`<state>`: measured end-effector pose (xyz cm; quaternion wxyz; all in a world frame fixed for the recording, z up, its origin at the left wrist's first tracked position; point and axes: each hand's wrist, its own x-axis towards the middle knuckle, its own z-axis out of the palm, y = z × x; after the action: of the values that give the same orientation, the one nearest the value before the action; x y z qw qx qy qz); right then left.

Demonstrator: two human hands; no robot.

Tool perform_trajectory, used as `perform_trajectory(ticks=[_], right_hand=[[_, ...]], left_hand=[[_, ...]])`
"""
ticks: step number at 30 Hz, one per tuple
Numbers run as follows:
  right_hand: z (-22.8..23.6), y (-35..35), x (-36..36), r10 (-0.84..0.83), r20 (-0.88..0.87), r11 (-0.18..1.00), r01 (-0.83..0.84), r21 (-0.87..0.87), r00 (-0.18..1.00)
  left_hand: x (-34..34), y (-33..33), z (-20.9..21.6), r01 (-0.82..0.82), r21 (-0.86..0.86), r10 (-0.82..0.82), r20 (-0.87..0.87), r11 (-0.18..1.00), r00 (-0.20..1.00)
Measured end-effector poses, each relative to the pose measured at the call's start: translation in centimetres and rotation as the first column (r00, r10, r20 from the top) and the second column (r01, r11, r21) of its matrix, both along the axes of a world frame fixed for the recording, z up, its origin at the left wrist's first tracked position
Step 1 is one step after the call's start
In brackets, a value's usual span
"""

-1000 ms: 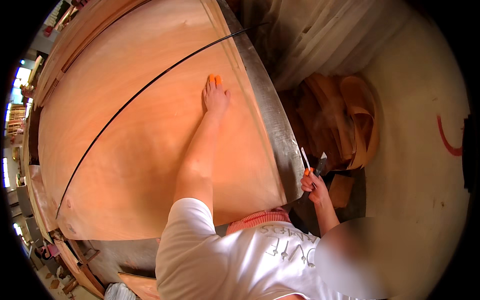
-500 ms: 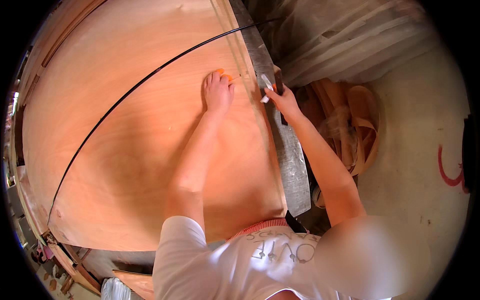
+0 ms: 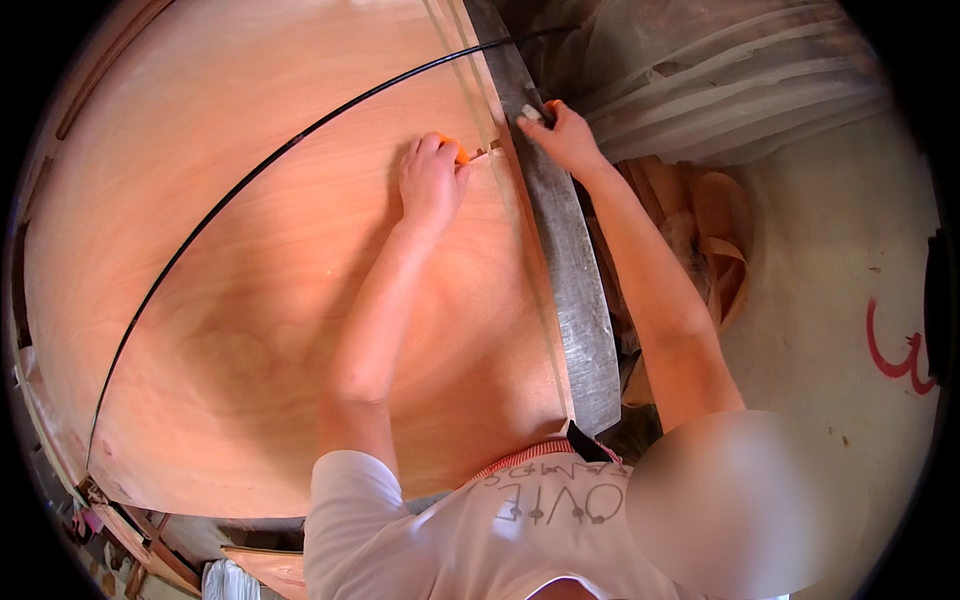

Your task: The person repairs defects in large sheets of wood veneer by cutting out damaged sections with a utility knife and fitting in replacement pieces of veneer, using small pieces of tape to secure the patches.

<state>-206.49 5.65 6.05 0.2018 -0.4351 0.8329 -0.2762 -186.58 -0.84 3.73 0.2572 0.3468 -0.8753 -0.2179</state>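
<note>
My left hand [image 3: 432, 185] rests on a large sheet of wood veneer [image 3: 250, 330], its fingers bent and the thumb apart. Orange [image 3: 455, 148] shows at its fingertips; whether this is finger covers or a held piece I cannot make out. Beside those fingertips, a short split with a small brown piece [image 3: 480, 154] runs toward the sheet's right edge. My right hand [image 3: 568, 140] is closed on a small white piece [image 3: 532, 114] above the grey metal edge strip [image 3: 570, 270]. Orange also shows at that hand's index fingertip.
A thin black cable [image 3: 225, 200] arcs across the sheet. To the right hang translucent plastic sheets [image 3: 740, 80], with curled brown veneer offcuts [image 3: 715, 220] below. A pale floor [image 3: 810, 300] with a red mark lies farther right. More wood pieces [image 3: 265, 568] lie at lower left.
My right hand has moved farther away along the metal edge with the white piece. My left fingers have bent more, and the split beside them shows wider, with the brown piece visible.
</note>
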Motion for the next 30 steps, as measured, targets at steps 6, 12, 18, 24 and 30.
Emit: perform_trajectory(ticks=[6,12,18,24,30], right_hand=[[4.4,4.8,-0.4,-0.018,0.782,0.986,0.139,-0.088,0.623],[2.7,11.9,-1.3,-0.066,0.892,0.992,0.125,0.011,0.447],[-0.3,16.9,-2.4,-0.194,0.543,0.913,-0.051,0.404,0.817],[-4.3,19.2,-3.2,-0.063,0.041,0.801,0.026,0.599,0.997],[-4.9,19.3,-3.5,-0.011,0.006,0.794,0.005,0.608,1.0]], left_hand=[[-0.3,-2.2,0.5,0.089,0.186,-0.142,0.292,0.978,0.946],[-1.8,-3.6,0.4,0.192,0.275,-0.299,0.429,0.942,0.852],[-1.8,-3.5,1.3,0.069,0.429,-0.283,0.459,0.901,0.842],[-1.7,-2.4,0.3,0.11,0.223,-0.191,0.386,0.969,0.903],[-1.6,-1.6,-0.6,0.081,0.04,-0.09,0.381,0.996,0.92]])
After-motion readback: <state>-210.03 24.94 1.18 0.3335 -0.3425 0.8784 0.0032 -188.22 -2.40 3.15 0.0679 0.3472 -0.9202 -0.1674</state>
